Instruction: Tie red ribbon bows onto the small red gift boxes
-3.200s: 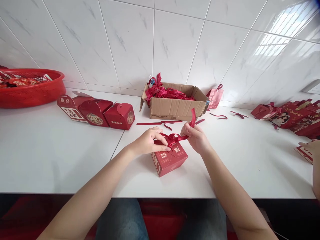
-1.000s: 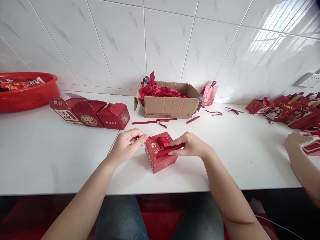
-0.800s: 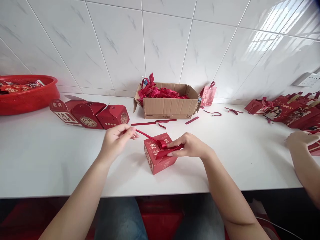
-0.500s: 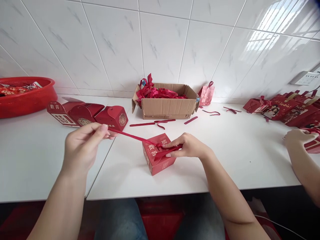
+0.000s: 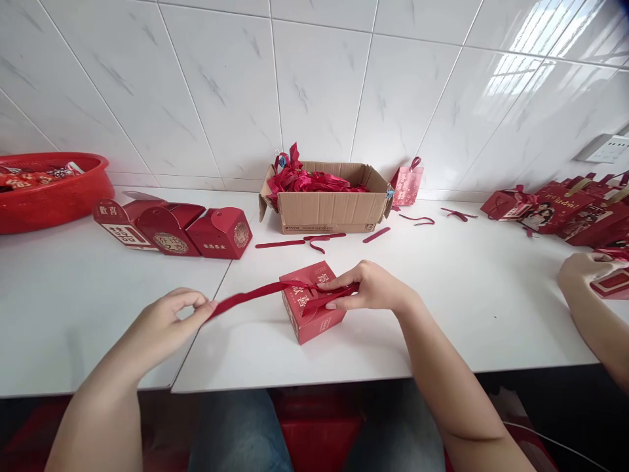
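A small red gift box [image 5: 314, 321] with pale characters rests on the white table before me. Red ribbon [image 5: 253, 292] runs from the top of the box out to the left. Its far end is pinched between thumb and fingers of my left hand [image 5: 184, 318], which is off the table's seam. My right hand [image 5: 371, 286] is closed on the ribbon's loop at the box top, thumb and forefinger pressing it there.
Three red boxes [image 5: 171, 229] and a red basin [image 5: 54, 196] stand left. Behind is a cardboard box [image 5: 334, 213] of ribbons, with loose strips [image 5: 280, 244] before it. At right, another person's hand [image 5: 584, 269] is near red bags [image 5: 555, 203].
My left hand has moved down with the ribbon end, and the ribbon now hangs slacker and shows its width. My right hand and the gift box are almost unmoved.
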`<state>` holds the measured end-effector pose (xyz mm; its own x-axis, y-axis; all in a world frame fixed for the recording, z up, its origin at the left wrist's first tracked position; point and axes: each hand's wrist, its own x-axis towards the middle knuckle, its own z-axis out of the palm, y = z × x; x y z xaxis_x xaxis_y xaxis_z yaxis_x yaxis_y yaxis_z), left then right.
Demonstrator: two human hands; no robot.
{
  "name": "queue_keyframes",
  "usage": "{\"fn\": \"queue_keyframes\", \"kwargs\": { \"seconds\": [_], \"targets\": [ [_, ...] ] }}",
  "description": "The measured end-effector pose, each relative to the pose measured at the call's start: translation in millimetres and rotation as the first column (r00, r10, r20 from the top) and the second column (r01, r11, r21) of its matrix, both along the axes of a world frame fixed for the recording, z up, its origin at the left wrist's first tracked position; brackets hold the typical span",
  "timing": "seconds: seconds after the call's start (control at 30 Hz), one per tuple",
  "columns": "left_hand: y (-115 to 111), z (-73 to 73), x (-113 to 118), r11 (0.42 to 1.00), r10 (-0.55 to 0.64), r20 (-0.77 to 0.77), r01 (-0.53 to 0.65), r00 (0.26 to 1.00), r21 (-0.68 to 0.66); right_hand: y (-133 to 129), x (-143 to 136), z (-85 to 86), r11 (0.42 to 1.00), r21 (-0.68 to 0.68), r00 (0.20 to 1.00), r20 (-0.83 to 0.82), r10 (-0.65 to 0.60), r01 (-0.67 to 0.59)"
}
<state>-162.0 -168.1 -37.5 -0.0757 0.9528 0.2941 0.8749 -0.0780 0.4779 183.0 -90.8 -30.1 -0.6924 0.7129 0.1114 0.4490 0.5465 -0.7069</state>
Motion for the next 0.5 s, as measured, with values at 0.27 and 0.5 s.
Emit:
{"fn": "queue_keyframes", "kwargs": {
  "seconds": [0.27, 0.5],
  "targets": [
    [-0.5, 2.8, 94.7, 0.952, -0.288, 0.186, 0.302, 0.939, -0.055, 5.6, -0.5, -4.9, 0.974, -0.212, 0.988, -0.147, 0.052, -0.083],
    [39.5, 5.6, 104.0, 0.784, -0.491, 0.419, 0.597, 0.764, -0.17, 17.8, 1.2, -6.1, 0.945, -0.326, 0.908, -0.4, -0.124, -0.015]
  ]
}}
